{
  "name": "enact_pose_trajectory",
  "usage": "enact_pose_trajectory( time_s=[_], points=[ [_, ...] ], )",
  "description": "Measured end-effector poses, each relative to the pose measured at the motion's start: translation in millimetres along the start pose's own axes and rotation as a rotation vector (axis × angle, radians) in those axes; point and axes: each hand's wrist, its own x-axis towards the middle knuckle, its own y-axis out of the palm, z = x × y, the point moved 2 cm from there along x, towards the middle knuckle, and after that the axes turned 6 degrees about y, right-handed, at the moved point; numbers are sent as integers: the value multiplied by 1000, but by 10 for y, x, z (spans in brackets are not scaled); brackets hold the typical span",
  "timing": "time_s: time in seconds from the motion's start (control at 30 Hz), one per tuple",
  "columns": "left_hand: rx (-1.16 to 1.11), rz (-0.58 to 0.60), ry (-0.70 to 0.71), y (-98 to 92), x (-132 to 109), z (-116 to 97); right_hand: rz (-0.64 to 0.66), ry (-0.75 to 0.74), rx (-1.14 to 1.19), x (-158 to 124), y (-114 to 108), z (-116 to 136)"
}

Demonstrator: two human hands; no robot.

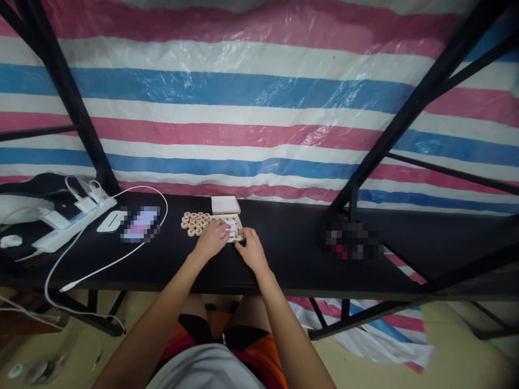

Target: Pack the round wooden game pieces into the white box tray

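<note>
A shallow pale box (239, 219) holds several round Chinese chess pieces with dark characters, in front of me on the black table. My left hand (212, 239) reaches over its left part, fingers bent together on a whitish-pink patch inside. What those fingers hold, if anything, is too small to tell. At the box's front right corner my right hand (252, 248) closes thumb and fingers around the edge. Left of the box, Chinese chess pieces (192, 222) with red characters lie grouped in rows. Behind stands a white box lid (225, 205).
To the left lie a phone (141, 222), a white flat device (109, 221), a power strip (73, 226) with plugs, and a looping white cable (109, 266). A blurred dark object (352, 241) sits at right. Black metal posts (389, 135) and a striped plastic sheet (243, 86) enclose the table (292, 248).
</note>
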Motion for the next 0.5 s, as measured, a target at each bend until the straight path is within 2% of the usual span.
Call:
enact_pose_trajectory(
  time_s=[0.1, 0.17, 0.27, 0.5],
  points=[
    [101, -30, -123, -211, -185, 283, -7, 15, -4, -1, -6, 8],
    [187, -51, -257, -326, -350, 452, -11, 27, -2, 0, -13, 12],
    [315, -18, -400, -397, -556, 566, -6, 43, 6, 1, -21, 10],
    [373, 29, -351, -352, -599, 504, -2, 47, 30, 3, -10, -10]
  ],
)
